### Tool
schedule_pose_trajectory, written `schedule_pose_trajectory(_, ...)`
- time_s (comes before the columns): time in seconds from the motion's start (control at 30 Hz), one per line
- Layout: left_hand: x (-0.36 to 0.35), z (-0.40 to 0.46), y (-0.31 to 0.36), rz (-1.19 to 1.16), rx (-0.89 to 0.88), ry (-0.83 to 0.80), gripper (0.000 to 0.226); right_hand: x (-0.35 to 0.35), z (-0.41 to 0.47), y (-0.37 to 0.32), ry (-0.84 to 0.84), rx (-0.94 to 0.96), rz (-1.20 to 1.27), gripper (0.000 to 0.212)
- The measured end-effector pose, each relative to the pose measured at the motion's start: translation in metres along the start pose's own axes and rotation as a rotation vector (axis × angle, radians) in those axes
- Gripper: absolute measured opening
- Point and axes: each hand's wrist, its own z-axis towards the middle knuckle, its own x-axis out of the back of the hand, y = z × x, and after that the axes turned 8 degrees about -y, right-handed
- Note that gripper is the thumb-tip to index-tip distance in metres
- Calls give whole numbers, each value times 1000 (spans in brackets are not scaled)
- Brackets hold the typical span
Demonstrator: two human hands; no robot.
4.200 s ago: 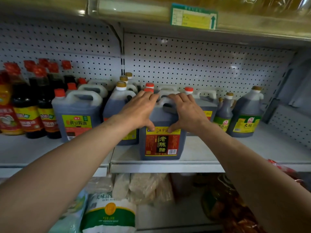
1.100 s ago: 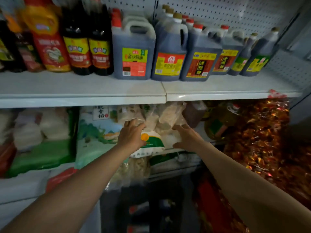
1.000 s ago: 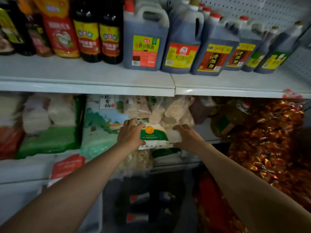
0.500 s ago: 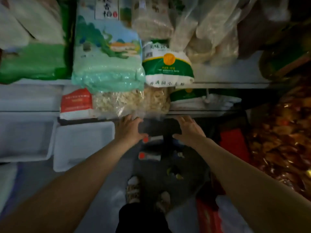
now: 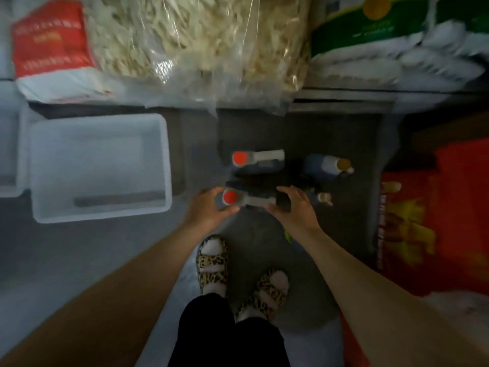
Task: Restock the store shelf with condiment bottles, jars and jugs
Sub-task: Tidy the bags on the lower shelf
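I look straight down at the floor in front of the shelf. Two dark jugs with red caps stand there; the near jug is between my hands and the far jug is just behind it. My left hand lies spread against the near jug's left side by its cap. My right hand lies spread against its right side by the handle. A dark bottle with a brown cap and a smaller bottle stand to the right. The picture is blurred.
An empty white plastic bin sits on the floor at left. Bags of dried goods overhang the bottom shelf above the jugs. A red carton stands at right. My feet in leopard-print slippers are just below the jugs.
My view dropped from the jug shelf to the floor. Both hands came down past the lower shelves and now reach the near red-capped jug.
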Motion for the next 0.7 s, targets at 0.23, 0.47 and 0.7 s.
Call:
schedule_pose_trajectory(0.23,-48,80,-62,-365,-45,-100,93,-77,60,66,63,91,458,43)
schedule_pose_trajectory(0.47,-51,115,-86,-372,-133,-72,97,-101,83,93,157,235,629,45)
schedule_pose_trajectory(0.7,-46,125,-90,-256,-175,-61,95,-94,99,102,121,334,464,31)
